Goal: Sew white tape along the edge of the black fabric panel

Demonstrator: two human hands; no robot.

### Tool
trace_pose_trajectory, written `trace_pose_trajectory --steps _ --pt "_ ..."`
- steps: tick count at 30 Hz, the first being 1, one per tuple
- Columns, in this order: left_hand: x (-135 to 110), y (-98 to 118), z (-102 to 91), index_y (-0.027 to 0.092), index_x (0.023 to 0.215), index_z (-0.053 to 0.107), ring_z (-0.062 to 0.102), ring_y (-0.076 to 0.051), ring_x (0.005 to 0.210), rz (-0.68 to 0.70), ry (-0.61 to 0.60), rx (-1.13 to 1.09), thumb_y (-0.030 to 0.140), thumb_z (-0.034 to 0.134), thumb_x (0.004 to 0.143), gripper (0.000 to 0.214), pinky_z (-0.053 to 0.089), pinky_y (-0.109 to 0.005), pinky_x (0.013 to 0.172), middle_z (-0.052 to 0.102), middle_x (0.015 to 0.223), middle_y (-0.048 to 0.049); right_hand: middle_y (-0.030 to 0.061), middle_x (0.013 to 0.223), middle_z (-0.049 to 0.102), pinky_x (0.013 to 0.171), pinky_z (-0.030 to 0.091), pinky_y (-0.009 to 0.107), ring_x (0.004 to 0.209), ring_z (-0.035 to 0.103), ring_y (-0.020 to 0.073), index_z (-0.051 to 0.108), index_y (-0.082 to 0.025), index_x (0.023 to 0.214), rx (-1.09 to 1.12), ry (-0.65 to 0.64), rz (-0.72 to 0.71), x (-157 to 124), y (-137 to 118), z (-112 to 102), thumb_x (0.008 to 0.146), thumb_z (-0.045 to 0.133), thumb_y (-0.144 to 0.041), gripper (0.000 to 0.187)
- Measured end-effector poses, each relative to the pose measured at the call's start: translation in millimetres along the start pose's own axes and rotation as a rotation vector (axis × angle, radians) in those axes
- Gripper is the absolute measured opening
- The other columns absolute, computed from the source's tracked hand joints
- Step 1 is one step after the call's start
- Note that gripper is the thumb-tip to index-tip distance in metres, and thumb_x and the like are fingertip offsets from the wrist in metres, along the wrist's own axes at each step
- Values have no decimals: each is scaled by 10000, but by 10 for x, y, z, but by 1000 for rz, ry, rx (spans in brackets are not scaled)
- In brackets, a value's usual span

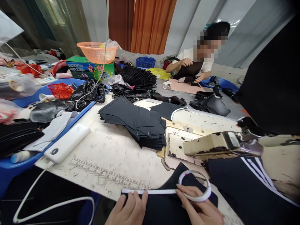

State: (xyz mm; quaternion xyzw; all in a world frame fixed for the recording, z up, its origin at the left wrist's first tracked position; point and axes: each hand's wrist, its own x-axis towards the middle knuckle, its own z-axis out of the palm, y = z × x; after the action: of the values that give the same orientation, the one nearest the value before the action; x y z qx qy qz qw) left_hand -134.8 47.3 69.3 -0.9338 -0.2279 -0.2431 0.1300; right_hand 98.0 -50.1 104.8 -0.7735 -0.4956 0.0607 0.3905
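Right hand grip pinches a white ring-shaped tape roll, likely light, best held by its rim; left hand presses the narrow white tape strip onto dark, seemingly soft fabric at a scuffed white counter, any pinch unclear. A blue plastic tub holds a red mesh basket.
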Motion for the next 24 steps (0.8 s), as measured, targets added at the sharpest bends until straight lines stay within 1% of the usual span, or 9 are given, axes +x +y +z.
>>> trace_pose_trajectory --steps 2,5,7,9,12,15,17,20,24 --pt "-18 23 -6 208 1207 645 505 -177 1008 9 1 -10 248 472 960 304 357 -298 858 643 1023 -28 31 895 760 706 603 214 786 727 183 782 -256 911 -13 -7 -57 51 -8 22 830 712 -300 116" --pt "-23 63 6 159 1218 637 516 -180 1017 55 -49 -18 243 504 959 303 373 -282 871 642 1085 -60 35 898 760 671 596 197 795 729 178 780 -246 876 -21 -18 -83 127 1 57 844 698 -294 100" --pt "3 98 25 146 1243 619 520 -178 945 70 -89 -2 232 528 952 317 385 -283 825 646 1045 -69 37 880 760 625 589 187 771 729 175 780 -242 853 -23 -23 -85 159 17 71 848 694 -310 110" --pt "54 143 49 160 1258 608 503 -179 892 58 -87 19 216 533 943 329 381 -295 782 636 958 -51 38 871 761 607 587 187 752 729 174 782 -240 850 -27 -33 -79 171 29 74 846 697 -321 118" --pt "147 220 80 207 1266 601 476 -181 886 28 -61 31 220 560 917 352 366 -315 786 579 842 -5 45 885 765 610 591 196 775 733 188 787 -240 856 -33 -55 -50 178 20 74 841 702 -327 123" --pt "209 283 85 233 1288 589 469 -180 868 17 -81 43 262 573 917 373 369 -323 812 557 828 10 54 859 766 583 602 219 692 728 188 794 -226 846 -11 -44 -23 203 -32 86 839 694 -352 161" --pt "220 306 77 225 1312 578 478 -185 870 17 -105 54 281 573 924 392 378 -328 825 567 842 -1 57 823 765 601 616 238 646 723 188 797 -215 827 4 -22 -26 233 -78 101 841 682 -362 187" --pt "216 325 82 196 1318 578 483 -193 899 18 -111 69 298 594 916 415 379 -331 847 581 877 -25 54 796 766 664 617 229 684 736 191 799 -213 809 -10 17 -61 278 -131 121 843 668 -353 194" --pt "231 339 139 183 1180 663 457 -195 1035 36 5 36 281 549 927 294 358 -312 879 582 1098 -47 47 810 775 689 598 192 724 748 184 791 -219 789 -62 8 -41 307 -140 141 855 645 -378 225"
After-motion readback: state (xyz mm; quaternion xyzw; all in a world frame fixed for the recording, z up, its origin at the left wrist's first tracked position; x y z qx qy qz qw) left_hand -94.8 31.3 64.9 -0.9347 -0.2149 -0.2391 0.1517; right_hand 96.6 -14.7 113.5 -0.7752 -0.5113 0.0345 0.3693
